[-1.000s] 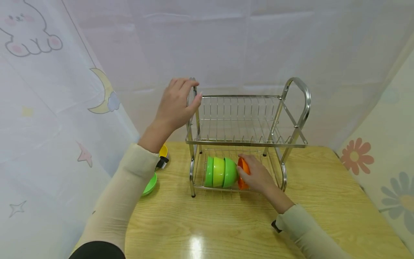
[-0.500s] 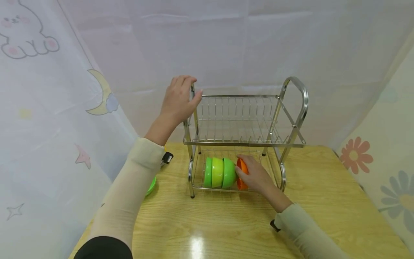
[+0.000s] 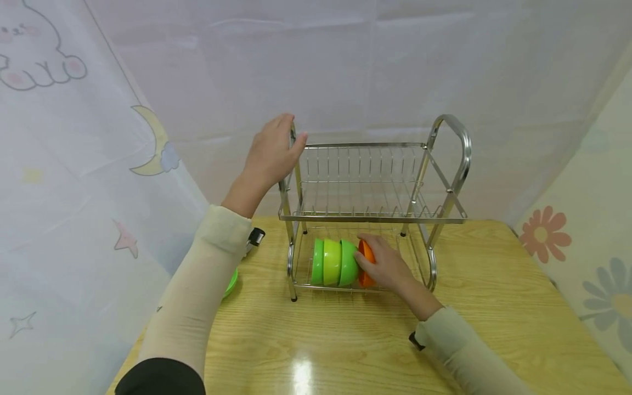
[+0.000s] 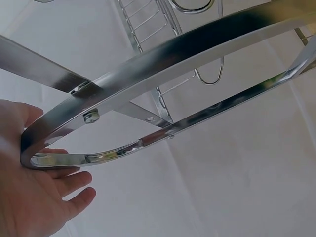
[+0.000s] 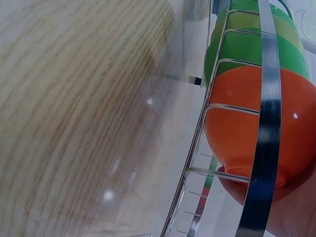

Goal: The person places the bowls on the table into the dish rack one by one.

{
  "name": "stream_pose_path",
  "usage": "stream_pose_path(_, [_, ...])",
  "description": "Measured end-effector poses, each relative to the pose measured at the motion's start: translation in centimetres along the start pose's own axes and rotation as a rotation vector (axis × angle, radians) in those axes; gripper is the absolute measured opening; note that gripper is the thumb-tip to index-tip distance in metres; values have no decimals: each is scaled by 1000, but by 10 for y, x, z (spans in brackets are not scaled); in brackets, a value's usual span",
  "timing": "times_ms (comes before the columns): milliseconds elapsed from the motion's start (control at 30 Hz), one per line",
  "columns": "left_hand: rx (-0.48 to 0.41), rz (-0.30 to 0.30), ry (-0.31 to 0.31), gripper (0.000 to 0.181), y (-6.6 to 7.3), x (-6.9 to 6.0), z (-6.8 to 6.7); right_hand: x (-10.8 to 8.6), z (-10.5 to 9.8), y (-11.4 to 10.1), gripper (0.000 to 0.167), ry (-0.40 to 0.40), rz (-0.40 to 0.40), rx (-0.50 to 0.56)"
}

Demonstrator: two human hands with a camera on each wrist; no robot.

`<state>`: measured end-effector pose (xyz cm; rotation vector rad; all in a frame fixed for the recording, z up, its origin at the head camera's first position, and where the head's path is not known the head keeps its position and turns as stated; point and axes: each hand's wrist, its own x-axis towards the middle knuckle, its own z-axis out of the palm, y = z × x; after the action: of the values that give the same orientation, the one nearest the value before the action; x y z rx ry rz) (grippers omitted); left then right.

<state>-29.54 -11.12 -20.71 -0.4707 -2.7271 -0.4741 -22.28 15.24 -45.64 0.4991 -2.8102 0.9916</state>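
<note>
In the head view my right hand [image 3: 387, 264] grips an orange bowl [image 3: 366, 263], which stands on its side on the lower tier of a metal dish rack [image 3: 372, 219]. To its left, a green bowl [image 3: 349, 263], a yellow-green bowl [image 3: 332, 263] and another green bowl [image 3: 317, 262] lie in a row on their sides. The right wrist view shows the orange bowl [image 5: 237, 118] close behind the front wires. My left hand [image 3: 271, 151] rests against the top of the rack's left handle. In the left wrist view its fingers [image 4: 74, 185] extend loosely past the handle [image 4: 98, 103].
On the wooden table [image 3: 306, 340], a green dish [image 3: 231, 282] sits left of the rack, partly behind my left sleeve. A black-and-silver object [image 3: 255, 237] lies near it, its kind unclear. The rack's upper tier [image 3: 360, 181] overhangs the bowls. White curtains [image 3: 345, 66] surround the table.
The orange bowl has shifted slightly left with my right hand, nearer the green bowl. My left hand has settled against the handle. A yellow item at the left is now hidden.
</note>
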Motion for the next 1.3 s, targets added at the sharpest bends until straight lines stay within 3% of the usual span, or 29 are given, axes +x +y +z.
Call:
stream_pose_path(400, [102,-6,-79,63,5,0,-4,4,7,-4,65,-25,11,29])
stream_pose_path(800, [188,17,-67,60,6,1,-4,10,13,-3,65,-67,3,107])
stream_pose_path(1033, [187,17,-35,57,7,-2,-1,11,14,0,61,-82,5,175])
stream_pose_path(1300, [185,25,-18,57,15,1,3,9,7,5,64,-82,24,177])
